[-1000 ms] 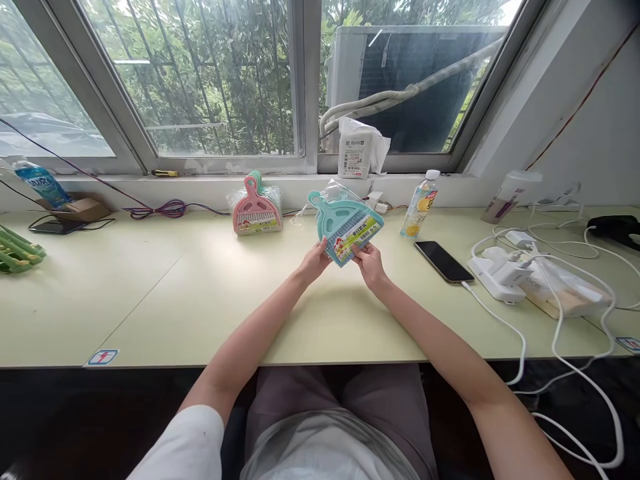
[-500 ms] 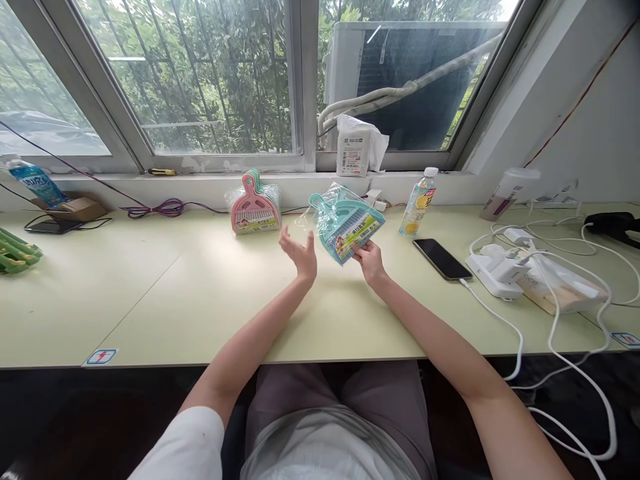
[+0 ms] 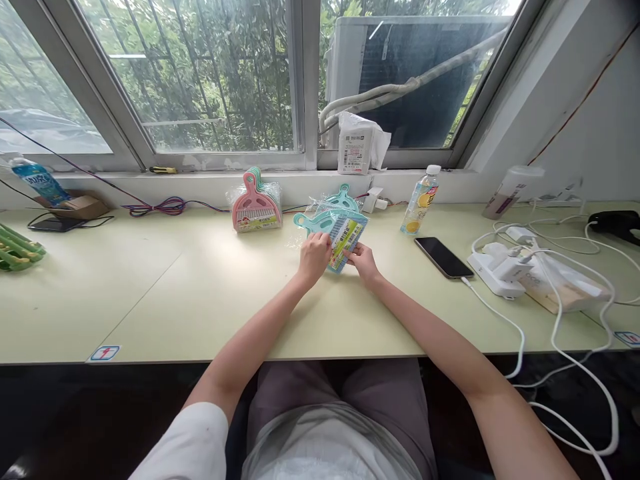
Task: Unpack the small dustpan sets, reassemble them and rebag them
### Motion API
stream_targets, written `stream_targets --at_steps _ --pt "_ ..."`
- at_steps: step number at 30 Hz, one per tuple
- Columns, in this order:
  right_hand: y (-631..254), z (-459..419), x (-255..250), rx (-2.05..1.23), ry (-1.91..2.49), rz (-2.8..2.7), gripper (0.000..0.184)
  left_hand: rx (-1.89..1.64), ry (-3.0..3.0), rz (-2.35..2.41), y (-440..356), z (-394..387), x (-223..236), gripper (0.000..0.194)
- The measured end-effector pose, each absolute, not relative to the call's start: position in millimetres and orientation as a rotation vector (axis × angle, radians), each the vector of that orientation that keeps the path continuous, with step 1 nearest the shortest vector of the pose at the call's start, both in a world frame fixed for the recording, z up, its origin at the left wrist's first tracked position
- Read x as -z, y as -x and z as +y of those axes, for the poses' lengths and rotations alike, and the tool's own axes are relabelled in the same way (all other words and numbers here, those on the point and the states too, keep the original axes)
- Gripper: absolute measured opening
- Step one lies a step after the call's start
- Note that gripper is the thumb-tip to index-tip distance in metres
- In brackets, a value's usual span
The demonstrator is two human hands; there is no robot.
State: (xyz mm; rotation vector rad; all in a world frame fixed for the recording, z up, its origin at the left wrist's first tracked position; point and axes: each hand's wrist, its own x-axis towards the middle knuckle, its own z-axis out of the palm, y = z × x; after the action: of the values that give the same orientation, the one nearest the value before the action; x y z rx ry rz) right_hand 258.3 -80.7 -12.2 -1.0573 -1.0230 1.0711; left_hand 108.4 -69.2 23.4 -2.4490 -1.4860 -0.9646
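A teal mini dustpan and brush set [image 3: 349, 239] in clear wrapping, with a yellow-green label, is tilted between my two hands above the table. My left hand [image 3: 315, 255] is closed at its left edge, fingers curled on the wrapped set. My right hand [image 3: 363, 261] pinches the lower right edge. Behind it, another teal dustpan [image 3: 343, 195] in wrapping lies near the wall. To the left stands a stack of wrapped dustpan sets [image 3: 257, 205], pink in front with green ones behind.
On the right are a juice bottle [image 3: 421, 200], a phone [image 3: 443, 258] on a white cable, and a power strip [image 3: 497, 272] with tangled cords. A cable bundle [image 3: 167, 207] and a blue pack [image 3: 40, 182] lie at left. The table's front edge [image 3: 340, 361] is near my lap.
My left hand, open and apart before, has closed on the left side of the wrapped set. The set has turned, and another teal dustpan behind it now shows more clearly.
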Motion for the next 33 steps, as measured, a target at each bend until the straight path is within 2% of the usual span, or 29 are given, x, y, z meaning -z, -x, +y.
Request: stream_targets --at_steps 10,17,23,33 --pt "-259 -82 12 -1.100 1.057 -0.992 0.032 0.894 2.645 -1.262 -116 -75 -24 0.030" --pt "-259 -82 12 -1.113 1.037 -0.973 0.031 1.101 2.605 -1.393 -118 -77 -18 0.034" --pt "-260 -85 9 -1.106 1.021 -0.973 0.037 1.350 2.729 -1.245 -126 -84 -15 0.044" --pt "-258 -84 11 -1.127 1.060 -1.094 0.044 1.130 2.669 -1.176 -120 -81 -14 0.058"
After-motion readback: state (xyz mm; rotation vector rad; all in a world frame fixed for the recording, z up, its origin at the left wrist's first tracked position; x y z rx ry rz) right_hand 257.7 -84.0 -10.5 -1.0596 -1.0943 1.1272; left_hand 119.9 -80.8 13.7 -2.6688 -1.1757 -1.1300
